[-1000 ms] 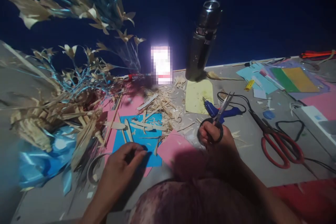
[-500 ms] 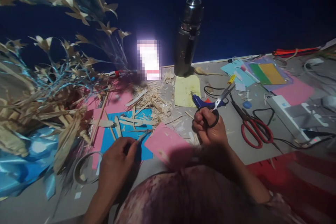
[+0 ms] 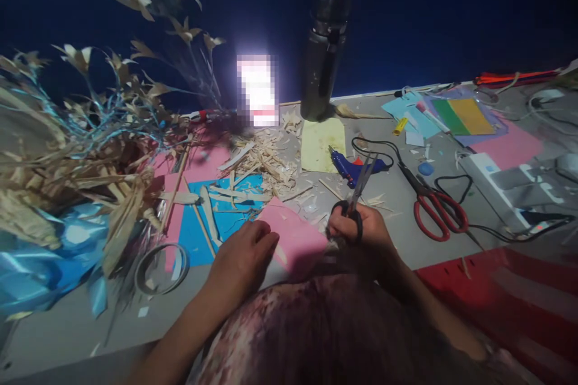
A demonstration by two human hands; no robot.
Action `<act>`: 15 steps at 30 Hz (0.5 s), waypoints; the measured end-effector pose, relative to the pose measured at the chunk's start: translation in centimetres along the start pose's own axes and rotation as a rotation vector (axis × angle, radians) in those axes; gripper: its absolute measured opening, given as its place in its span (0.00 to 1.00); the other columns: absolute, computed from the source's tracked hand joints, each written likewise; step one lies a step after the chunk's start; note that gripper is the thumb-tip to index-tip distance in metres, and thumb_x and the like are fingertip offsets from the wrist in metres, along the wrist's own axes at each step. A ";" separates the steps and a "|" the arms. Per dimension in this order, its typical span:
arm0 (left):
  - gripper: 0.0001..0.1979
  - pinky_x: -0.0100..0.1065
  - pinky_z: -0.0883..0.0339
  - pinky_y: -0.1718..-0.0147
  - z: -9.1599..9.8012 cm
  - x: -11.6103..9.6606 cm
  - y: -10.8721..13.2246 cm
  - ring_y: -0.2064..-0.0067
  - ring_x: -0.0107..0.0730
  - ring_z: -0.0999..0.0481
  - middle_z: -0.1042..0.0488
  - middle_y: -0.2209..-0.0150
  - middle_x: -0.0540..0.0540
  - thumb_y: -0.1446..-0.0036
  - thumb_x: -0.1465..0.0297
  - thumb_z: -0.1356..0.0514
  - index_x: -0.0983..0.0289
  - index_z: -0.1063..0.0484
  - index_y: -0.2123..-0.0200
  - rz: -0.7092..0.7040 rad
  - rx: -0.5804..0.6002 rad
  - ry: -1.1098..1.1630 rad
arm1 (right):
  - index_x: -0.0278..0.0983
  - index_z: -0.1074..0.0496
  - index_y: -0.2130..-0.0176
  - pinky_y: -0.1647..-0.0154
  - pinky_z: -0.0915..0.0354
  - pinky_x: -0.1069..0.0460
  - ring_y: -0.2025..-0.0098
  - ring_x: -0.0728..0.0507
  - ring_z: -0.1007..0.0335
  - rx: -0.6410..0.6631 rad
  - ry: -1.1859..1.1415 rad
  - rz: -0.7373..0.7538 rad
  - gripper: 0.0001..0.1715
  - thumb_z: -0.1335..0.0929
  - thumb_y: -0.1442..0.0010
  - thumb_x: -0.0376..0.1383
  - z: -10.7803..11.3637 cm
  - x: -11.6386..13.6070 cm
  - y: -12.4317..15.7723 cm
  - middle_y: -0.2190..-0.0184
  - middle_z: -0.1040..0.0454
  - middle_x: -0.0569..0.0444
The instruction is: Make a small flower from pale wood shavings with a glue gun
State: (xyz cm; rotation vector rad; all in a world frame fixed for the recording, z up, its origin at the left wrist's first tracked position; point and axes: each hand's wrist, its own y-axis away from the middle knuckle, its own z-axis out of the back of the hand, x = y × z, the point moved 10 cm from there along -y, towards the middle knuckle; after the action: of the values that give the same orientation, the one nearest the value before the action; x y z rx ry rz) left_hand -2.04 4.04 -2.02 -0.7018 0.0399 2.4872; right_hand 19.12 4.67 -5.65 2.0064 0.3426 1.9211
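My right hand [image 3: 372, 234] is closed round the black handles of a pair of scissors [image 3: 360, 183]. Their metal blades point up and away, in front of a blue glue gun [image 3: 350, 168]. My left hand [image 3: 246, 255] has its fingers curled together over the edge of a pink sheet [image 3: 293, 231] and a blue sheet [image 3: 192, 246]. Whatever it may hold is hidden behind the fingers. Pale dried husk strips [image 3: 208, 210] lie on the blue sheet, close to this hand. A roll of tape [image 3: 160, 269] rests left of my wrist.
Husk scraps [image 3: 266, 162] are heaped mid-table. A dark flask [image 3: 323, 60] stands on yellow paper [image 3: 316, 147] beside a blurred glowing object [image 3: 258, 90]. Red-handled scissors [image 3: 440, 213] and a white power strip [image 3: 492, 186] lie right. Husk flowers [image 3: 81, 60] crowd the left.
My left hand has moved right, and the thin strip at its fingertips no longer shows. My right hand has drawn the scissors slightly back, turning the blades more upright. The view has tilted slightly.
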 end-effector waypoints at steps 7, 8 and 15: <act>0.10 0.35 0.31 0.63 0.5 1.2 0.1 0.63 0.36 0.25 0.25 0.66 0.54 0.32 0.72 0.49 0.61 0.31 0.65 0.050 -0.032 0.143 | 0.35 0.28 0.75 0.77 0.43 0.55 0.78 0.49 0.38 0.157 -0.070 -0.025 0.15 0.24 0.53 0.42 -3.2 0.2 -0.6 0.79 0.27 0.56; 0.09 0.36 0.31 0.62 0.7 1.5 0.2 0.63 0.36 0.25 0.26 0.66 0.54 0.31 0.71 0.49 0.60 0.31 0.64 0.074 -0.048 0.163 | 0.35 0.28 0.74 0.77 0.43 0.55 0.78 0.49 0.38 0.181 -0.064 -0.039 0.15 0.23 0.53 0.42 -3.7 0.2 -0.6 0.79 0.28 0.56; 0.06 0.38 0.35 0.66 -2.7 2.1 -0.4 0.62 0.42 0.27 0.27 0.62 0.58 0.37 0.71 0.45 0.60 0.28 0.64 0.141 0.236 -0.008 | 0.35 0.27 0.74 0.80 0.50 0.56 0.79 0.52 0.46 0.318 0.045 -0.071 0.17 0.21 0.55 0.41 -5.8 -0.6 -0.5 0.82 0.35 0.62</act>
State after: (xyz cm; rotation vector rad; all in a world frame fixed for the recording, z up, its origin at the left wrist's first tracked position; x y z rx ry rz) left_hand -2.04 4.97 -5.35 -0.6065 0.3848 2.5619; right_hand 13.32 5.30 -6.28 2.1098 0.7626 1.9711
